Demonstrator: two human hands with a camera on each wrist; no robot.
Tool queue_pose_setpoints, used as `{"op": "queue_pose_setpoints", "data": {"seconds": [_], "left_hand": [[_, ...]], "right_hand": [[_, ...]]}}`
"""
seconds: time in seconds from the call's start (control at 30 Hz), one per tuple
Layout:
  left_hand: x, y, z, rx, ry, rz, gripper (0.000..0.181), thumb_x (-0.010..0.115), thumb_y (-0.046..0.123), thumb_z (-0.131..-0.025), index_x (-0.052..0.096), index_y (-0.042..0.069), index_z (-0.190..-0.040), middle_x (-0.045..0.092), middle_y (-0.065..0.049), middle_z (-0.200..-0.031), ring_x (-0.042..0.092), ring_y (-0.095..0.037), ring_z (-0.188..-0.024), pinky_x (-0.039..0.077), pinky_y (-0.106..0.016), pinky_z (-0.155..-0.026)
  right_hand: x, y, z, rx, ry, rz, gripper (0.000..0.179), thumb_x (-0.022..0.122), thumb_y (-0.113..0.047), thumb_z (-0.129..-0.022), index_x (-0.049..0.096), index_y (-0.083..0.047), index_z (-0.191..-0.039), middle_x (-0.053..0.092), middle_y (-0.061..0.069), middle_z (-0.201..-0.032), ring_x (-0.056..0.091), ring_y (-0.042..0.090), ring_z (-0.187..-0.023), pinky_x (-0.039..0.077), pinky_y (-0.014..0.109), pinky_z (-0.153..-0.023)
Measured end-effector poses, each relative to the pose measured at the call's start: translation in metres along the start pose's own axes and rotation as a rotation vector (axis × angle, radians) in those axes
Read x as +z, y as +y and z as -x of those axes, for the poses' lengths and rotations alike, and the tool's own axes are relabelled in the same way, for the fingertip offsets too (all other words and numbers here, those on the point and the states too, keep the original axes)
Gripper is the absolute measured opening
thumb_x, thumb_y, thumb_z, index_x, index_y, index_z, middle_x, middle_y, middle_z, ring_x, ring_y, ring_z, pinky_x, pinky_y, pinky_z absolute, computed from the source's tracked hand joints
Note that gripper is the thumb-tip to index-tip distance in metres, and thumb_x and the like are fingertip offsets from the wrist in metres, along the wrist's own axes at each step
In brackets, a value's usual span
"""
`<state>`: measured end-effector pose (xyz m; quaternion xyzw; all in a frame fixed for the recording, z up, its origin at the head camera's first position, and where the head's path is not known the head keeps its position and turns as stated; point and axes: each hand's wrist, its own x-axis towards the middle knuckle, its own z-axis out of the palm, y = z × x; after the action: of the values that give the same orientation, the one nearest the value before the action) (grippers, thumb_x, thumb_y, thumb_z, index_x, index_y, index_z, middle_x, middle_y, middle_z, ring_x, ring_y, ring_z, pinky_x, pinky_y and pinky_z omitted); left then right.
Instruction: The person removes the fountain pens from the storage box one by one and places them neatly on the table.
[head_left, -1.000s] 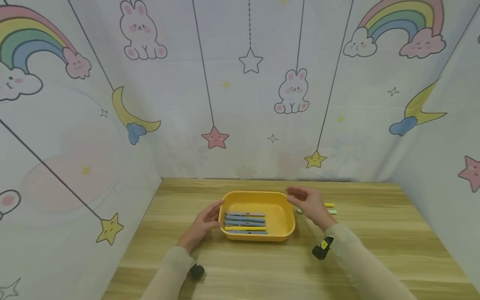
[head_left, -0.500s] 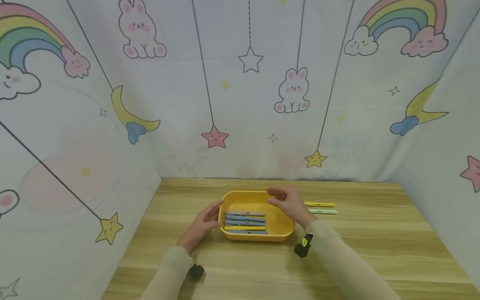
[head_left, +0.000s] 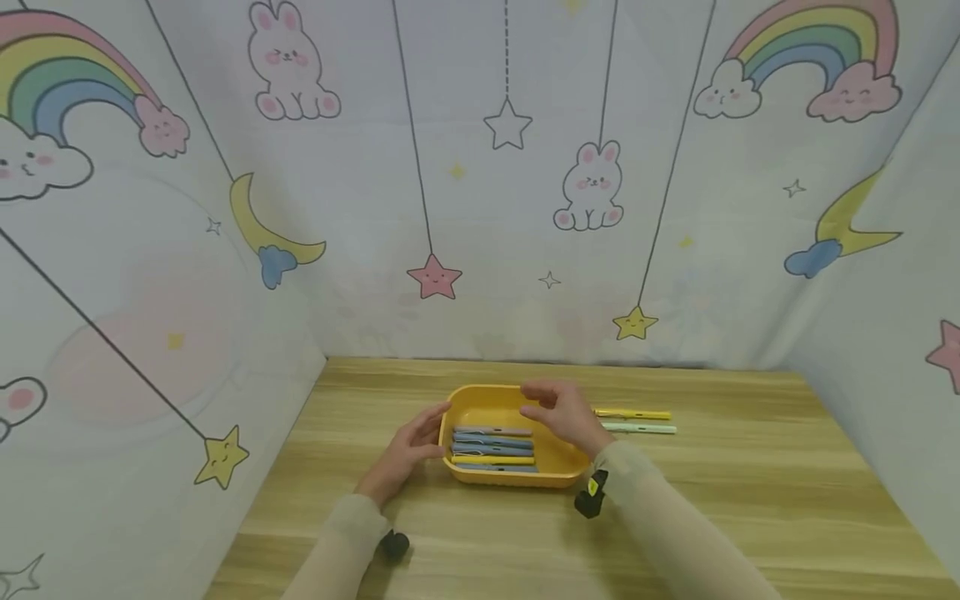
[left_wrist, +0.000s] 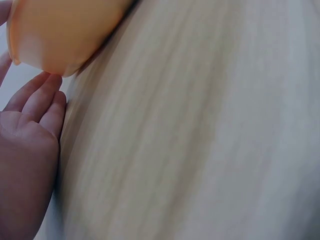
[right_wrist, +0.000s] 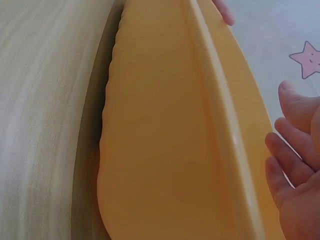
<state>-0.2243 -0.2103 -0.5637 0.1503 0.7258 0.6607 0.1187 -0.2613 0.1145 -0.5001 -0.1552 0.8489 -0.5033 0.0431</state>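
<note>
A yellow plastic basket (head_left: 480,478) stands on the table with several pens (head_left: 495,448) in its left half, mostly blue-grey and one yellow. At its left end my left hand (head_left: 405,454) touches the outer wall; in the left wrist view its fairly straight fingers (left_wrist: 42,97) meet the basket's side. Over the right part of the basket hovers my right hand (head_left: 566,417). Its fingers are loosely bent, and the right wrist view shows nothing held between them. Right of the basket lie a yellow pen (head_left: 637,414) and a pale green pen (head_left: 641,428).
The wood-grain table (head_left: 675,517) meets a patterned cloth wall (head_left: 495,333) at the back, with more cloth on both sides. Small black devices (head_left: 395,545) are worn on both wrists.
My right hand has moved left from beside the basket's right rim to over its inside, uncovering the two pens on the table. My left hand has stayed in place.
</note>
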Motion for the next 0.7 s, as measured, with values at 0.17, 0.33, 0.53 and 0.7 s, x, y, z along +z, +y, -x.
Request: {"op": "queue_pose_setpoints", "data": {"seconds": [0.17,0.33,0.53,0.7], "left_hand": [[0.001,0.0,0.002,0.005,0.002,0.003,0.075,0.07,0.006,-0.097,0.038,0.015,-0.163,0.036,-0.022,-0.167,0.04,-0.042,-0.151,0.034,-0.047,-0.122],[0.0,0.001,0.002,0.001,0.008,0.006,0.075,0.07,0.005,-0.096,0.039,0.016,-0.163,0.037,-0.021,-0.166,0.041,-0.041,-0.15,0.033,-0.048,-0.122],[0.001,-0.001,0.002,-0.011,0.009,0.003,0.075,0.07,0.004,-0.096,0.039,0.016,-0.163,0.036,-0.019,-0.167,0.04,-0.04,-0.151,0.033,-0.048,-0.123],[0.001,0.0,0.001,0.003,0.012,0.003,0.075,0.069,0.002,-0.096,0.039,0.015,-0.163,0.037,-0.02,-0.166,0.04,-0.041,-0.151,0.034,-0.048,-0.122]], "right_hand": [[0.005,0.0,0.002,0.018,-0.012,0.004,0.04,0.078,-0.015,-0.096,0.071,-0.006,-0.134,0.071,0.009,-0.136,0.065,0.034,-0.128,0.052,0.05,-0.109],[0.01,0.001,0.0,0.043,-0.054,0.016,0.039,0.076,-0.011,-0.097,0.071,-0.007,-0.135,0.071,0.011,-0.136,0.065,0.033,-0.129,0.051,0.05,-0.109],[0.016,0.006,-0.001,0.031,-0.118,0.085,0.039,0.076,-0.008,-0.096,0.071,-0.006,-0.134,0.072,0.011,-0.133,0.067,0.031,-0.126,0.053,0.049,-0.106],[0.018,0.006,-0.002,-0.011,-0.158,0.09,0.039,0.075,-0.004,-0.096,0.07,-0.003,-0.134,0.072,0.013,-0.132,0.068,0.034,-0.124,0.054,0.05,-0.105]]}}
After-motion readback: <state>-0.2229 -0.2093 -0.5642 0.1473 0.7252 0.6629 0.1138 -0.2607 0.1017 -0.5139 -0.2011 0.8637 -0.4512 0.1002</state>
